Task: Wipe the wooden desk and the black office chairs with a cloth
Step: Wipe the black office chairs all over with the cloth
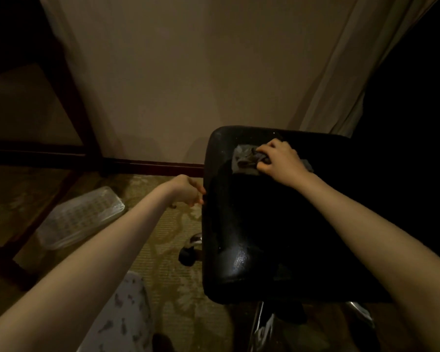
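Note:
A black office chair [244, 250] stands at centre right, seen from above, its glossy seat facing me. On the far part of the seat lies a crumpled grey cloth [245, 158]. My right hand [280, 158] grips the cloth from the right, fingers curled into its folds and pressing it on the seat. My left hand [186, 190] is at the seat's left edge, its fingertips hidden behind the rim, so the grasp is unclear. The dark wooden desk [69, 80] shows only as a leg and frame at the left.
A clear plastic bin [81, 217] lies under the desk on the patterned carpet. The chair's castor [188, 256] and chrome base [262, 323] stick out below the seat. A beige wall is ahead and a pale curtain [341, 72] hangs at right.

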### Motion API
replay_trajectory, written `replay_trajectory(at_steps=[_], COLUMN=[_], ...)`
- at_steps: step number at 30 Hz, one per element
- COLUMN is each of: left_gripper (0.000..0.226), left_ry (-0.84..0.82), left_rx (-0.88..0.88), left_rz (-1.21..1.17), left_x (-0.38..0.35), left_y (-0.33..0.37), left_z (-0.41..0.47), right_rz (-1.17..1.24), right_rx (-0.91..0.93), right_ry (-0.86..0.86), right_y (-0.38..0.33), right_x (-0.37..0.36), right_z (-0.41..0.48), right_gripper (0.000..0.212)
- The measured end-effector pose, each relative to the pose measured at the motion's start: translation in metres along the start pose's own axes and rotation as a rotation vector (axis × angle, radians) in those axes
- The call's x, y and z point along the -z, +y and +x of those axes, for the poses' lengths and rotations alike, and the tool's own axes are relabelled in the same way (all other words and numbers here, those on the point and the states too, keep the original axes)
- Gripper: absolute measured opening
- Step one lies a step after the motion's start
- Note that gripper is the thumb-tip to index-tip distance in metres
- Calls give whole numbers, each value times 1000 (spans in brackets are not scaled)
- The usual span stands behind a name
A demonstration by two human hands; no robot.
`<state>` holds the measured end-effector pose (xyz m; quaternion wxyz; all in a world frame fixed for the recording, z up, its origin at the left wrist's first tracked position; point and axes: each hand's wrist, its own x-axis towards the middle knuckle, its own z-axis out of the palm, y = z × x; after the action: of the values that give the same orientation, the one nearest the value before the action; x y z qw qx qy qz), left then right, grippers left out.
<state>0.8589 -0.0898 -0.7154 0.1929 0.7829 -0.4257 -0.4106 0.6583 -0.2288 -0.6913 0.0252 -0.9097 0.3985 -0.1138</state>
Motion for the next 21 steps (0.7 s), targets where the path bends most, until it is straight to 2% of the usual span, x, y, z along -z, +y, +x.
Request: replay_trajectory(at_steps=[2, 4, 6, 8, 11, 13, 15, 18, 21], left_gripper=[15, 10, 8, 20, 33, 43, 42, 31, 29], left_ry=[-11, 5, 59, 115, 45, -29, -57, -41, 18], left_rx=[-25, -54, -23, 37, 55, 68, 73, 33, 15], left_rz=[11, -26, -35, 0, 106, 186, 242, 218, 217], left_x=[2, 4, 7, 10, 10, 7, 2, -6, -13], left_y=[0, -1, -4, -9, -10, -4, 1, 4, 9], left_z=[1, 1, 0, -2, -13, -22, -29, -32, -37], right_rz=[23, 65, 82, 108, 118, -42, -185, -106, -85], right_rx=[-77, -42, 87, 235, 454, 544, 507, 426, 488], right_ry=[19, 65, 113, 111, 74, -38, -134, -301, -290], right_y=[3, 1, -11, -34, -71, -89, -91, -90, -93], right_x=[1, 8, 18, 24, 17, 9, 7, 16, 25], right_z=[16, 11, -11, -41, -80, -95, -96, -89, -92], right_gripper=[44, 42, 41, 41, 38, 42, 46, 48, 45])
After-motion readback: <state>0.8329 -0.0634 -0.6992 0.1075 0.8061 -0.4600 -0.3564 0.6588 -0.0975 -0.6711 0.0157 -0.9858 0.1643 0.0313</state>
